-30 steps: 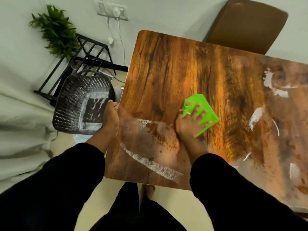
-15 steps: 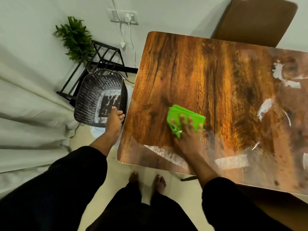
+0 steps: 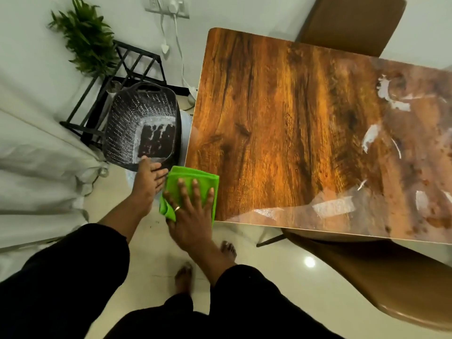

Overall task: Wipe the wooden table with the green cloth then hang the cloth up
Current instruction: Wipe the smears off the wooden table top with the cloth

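**Cloth swept to the table's near-left corner**

We look down at a wooden table [image 3: 281,123] from above. The green cloth [image 3: 195,182], folded into a pad, now sits right at the table's near-left corner, partly hanging past the edge. Half a second ago it lay further in on the tabletop, and a second ago further in again, so we judge the stroke has dragged residue toward this corner.

The right hand [image 3: 193,214] presses flat on the cloth, fingers spread wide, not pinching it. The left hand [image 3: 149,179] is open, palm cupped just beside the cloth below the table edge, holding nothing; earlier it rested at the table's left edge. A dark perforated basket [image 3: 137,123] stands on the floor just beyond it.

The near-left area looks clean. White smears [image 3: 371,140] remain on the table's right side, so we judge wiping is unfinished and hanging the cloth is not yet due.
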